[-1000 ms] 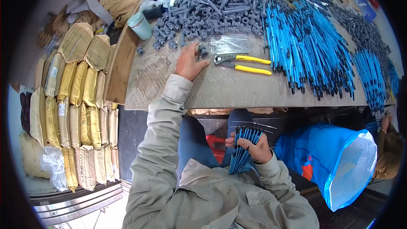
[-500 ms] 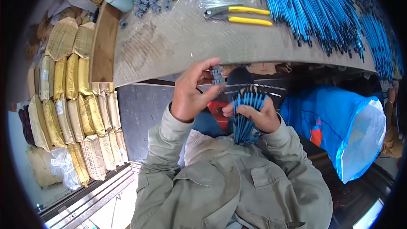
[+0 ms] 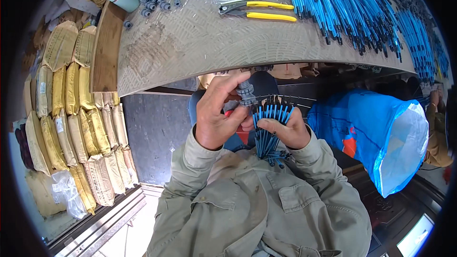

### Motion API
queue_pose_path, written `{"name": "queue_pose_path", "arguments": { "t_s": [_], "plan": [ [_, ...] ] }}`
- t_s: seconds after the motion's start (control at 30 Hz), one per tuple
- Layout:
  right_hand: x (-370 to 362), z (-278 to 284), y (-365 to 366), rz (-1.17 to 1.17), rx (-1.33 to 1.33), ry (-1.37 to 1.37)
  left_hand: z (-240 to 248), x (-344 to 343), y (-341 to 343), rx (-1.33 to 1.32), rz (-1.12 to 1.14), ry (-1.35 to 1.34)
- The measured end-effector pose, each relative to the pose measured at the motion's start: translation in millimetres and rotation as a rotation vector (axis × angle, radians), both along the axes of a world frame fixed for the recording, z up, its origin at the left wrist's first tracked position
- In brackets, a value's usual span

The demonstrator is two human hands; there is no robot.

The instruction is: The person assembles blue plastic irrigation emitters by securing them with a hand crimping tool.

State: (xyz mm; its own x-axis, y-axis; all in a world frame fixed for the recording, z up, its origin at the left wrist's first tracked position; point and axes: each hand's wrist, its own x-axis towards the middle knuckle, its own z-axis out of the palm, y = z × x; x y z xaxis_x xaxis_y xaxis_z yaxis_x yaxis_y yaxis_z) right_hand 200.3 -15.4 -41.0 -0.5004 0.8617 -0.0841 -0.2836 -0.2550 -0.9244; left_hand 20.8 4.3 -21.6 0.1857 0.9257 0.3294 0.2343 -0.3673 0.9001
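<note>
Left hand (image 3: 216, 113) has moved in closer, fingers pinching that gray ribbed fitting (image 3: 246, 90) right beside the blue rods (image 3: 267, 134) clenched in the right hand (image 3: 292, 132), so I'd guess it's being lined up with the thin wire (image 3: 305, 99), and the next bit just needs steady aim.

The held grey fitting (image 3: 246, 93) looks like matt, ridged plastic, while the bunched blue rods (image 3: 267, 138) appear smooth and faintly glossy with dull black ends. The pliers (image 3: 266, 4) pair a dark metal head with smooth, plastic-looking yellow grips. The tabletop (image 3: 190, 47) is matt and scuffed; its side board (image 3: 105, 50) is wood. The jacket (image 3: 247, 200) is creased, matt cloth, and the large blue bag (image 3: 366, 123) is shiny, crinkled plastic.
</note>
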Motion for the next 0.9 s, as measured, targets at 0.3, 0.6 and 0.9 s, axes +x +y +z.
{"name": "queue_pose_path", "arguments": {
  "t_s": [0.3, 0.6, 0.9],
  "plan": [
    [-1, -2, 5, -0.028, -0.008, 0.029, -2, -1, 9, -0.062, -0.041, -0.045],
    [-3, 1, 6, -0.043, -0.086, 0.071, 1, 8, 0, -0.238, -0.049, -0.343],
    [0, 4, 5, -0.035, -0.037, 0.02, 5, 7, -5, -0.378, -0.086, -0.46]
  ]
}}
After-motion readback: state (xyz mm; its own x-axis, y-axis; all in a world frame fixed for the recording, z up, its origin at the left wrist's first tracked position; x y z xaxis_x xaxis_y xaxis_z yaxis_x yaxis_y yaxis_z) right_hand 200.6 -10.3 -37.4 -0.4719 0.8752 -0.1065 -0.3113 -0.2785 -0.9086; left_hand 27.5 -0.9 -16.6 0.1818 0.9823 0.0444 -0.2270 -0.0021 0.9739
